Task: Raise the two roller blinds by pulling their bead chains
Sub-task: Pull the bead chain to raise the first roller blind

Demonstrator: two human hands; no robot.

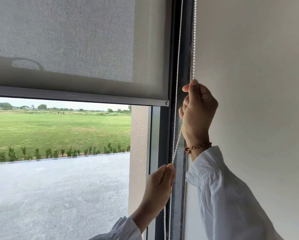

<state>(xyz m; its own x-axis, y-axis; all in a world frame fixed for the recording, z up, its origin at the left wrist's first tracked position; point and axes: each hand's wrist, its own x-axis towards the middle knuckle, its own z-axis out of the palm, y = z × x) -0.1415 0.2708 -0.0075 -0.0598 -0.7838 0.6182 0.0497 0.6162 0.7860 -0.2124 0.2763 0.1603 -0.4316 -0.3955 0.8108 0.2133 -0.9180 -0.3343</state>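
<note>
White sleeves [232,196] fill the near corner, and both hands are up on the beads. Right hand [199,110] sits high beside the wall [258,84], fingers curled in, thumb and forefinger pinching the right bead-chain strand [195,40] just where it runs up out of the fist. Left hand [160,184] is lower, against the dark window frame [164,135]. Its thumb and forefinger are nipped on the left bead-chain strand [179,49], which climbs past the right wrist and its thread bracelet [197,147].

Handling call: this chain looks feather-light and limp, with no stiffness at all. The beads give the fingers something to bite on, so a pinch just above a bead should not slip. Best hold is high on the strand, pulling straight down along the frame; a sideways yank could jump it off its drive. The load is the grey mesh roller blind [67,40], soft fabric weighted by its bottom bar [76,97]. It hangs partway down the window, with lawn [58,127] and paving [58,187] showing beneath.

Count: two hands, two strands rising, two lower strands [170,213] hanging below the left hand, one blind in view. Whether those strands make one loop or two is hard to say from here, and the second blind is out of shot.
</note>
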